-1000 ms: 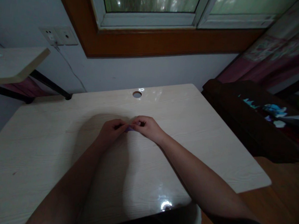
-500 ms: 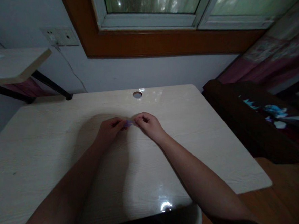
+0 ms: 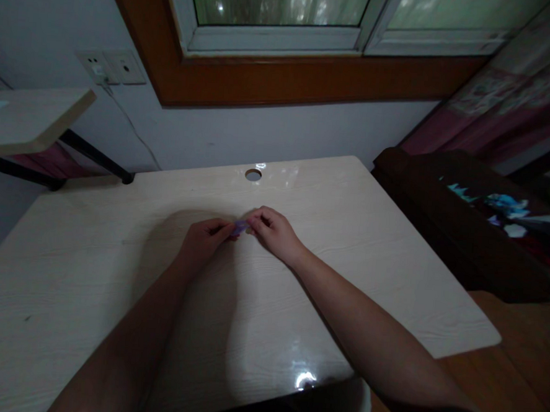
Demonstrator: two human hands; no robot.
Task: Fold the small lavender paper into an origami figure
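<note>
Between my two hands is a small purple, partly see-through piece (image 3: 239,227), too small and dim to name. My left hand (image 3: 204,241) pinches its left end between thumb and fingers. On the other side, the closed fingertips of my right hand (image 3: 274,232) grip its right end. A small yellowish bit shows just under my right fingertips. Both hands are low over the pale wood-grain table (image 3: 313,196), and their fingers cover part of the piece.
A round cable hole (image 3: 253,175) lies near the table's back edge. At the left stands a raised shelf (image 3: 33,116) on black legs. A white cord (image 3: 133,129) runs down from the wall socket (image 3: 97,68). Dark furniture (image 3: 424,209) with blue and white scraps is at the right.
The fingertips have come slightly closer together. The purple piece has turned a little, and a yellowish bit now shows under the right fingertips. Both arms are otherwise nearly still.
</note>
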